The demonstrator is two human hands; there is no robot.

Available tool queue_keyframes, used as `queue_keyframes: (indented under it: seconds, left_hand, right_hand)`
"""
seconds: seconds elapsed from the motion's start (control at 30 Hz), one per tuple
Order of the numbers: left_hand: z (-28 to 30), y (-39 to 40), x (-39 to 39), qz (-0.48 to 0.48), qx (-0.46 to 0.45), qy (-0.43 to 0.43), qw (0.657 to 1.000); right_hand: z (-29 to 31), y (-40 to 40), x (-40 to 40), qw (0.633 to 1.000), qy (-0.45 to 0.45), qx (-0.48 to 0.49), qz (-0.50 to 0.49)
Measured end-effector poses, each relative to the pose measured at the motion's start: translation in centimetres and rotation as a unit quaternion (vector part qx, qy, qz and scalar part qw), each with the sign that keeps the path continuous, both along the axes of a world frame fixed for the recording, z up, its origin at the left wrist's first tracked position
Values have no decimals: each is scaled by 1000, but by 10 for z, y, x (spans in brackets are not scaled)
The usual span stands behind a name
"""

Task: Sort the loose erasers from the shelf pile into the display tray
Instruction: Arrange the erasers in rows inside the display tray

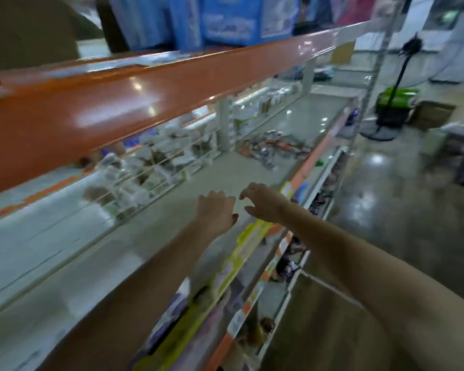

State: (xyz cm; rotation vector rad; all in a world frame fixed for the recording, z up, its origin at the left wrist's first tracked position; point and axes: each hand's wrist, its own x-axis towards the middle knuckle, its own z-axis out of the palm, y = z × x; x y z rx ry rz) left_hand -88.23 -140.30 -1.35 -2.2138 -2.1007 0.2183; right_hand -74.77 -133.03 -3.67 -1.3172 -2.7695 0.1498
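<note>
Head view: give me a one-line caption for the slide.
Both hands, left and right, empty and reaching over the grey shelf toward a blurred pile of small items.

Blurred multicoloured eraser pile [275, 147] lies scattered on grey shelf [225, 170]; display tray indiscernible

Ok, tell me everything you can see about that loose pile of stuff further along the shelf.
The pile is a scattered heap of small packets in orange, white and dark colours, blurred too much to identify. It lies flat on the grey shelf, near a white upright post and toward the front edge. Neither the left hand nor the right hand touches it; both hover short of it.
</note>
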Motion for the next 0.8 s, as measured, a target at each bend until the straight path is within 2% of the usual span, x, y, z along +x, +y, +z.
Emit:
queue_keyframes:
  seconds: [0.17, 0.33, 0.63, 0.73, 0.8]
  left_hand:
    - [-8, 96, 72, -6, -4, -41, 999]
    - [-14, 171, 110, -14, -23, -68, 997]
    - [-8, 301, 118, -16, 48, -77, 996]
    - [-7, 337, 112, -15, 52, -111, 992]
    - [-12, 362, 105, -11, 66, -133, 989]
  right_hand:
    - [-6, 83, 74, 996, -46, 15, -72]
    - [-12, 146, 122, 993, -50, -10, -110]
    - [-17, 271, 148, 993, -27, 41, -104]
    - [-8, 307, 148, 991, 31, -7, -130]
    - [-4, 333, 147, 990, 26, 15, -136]
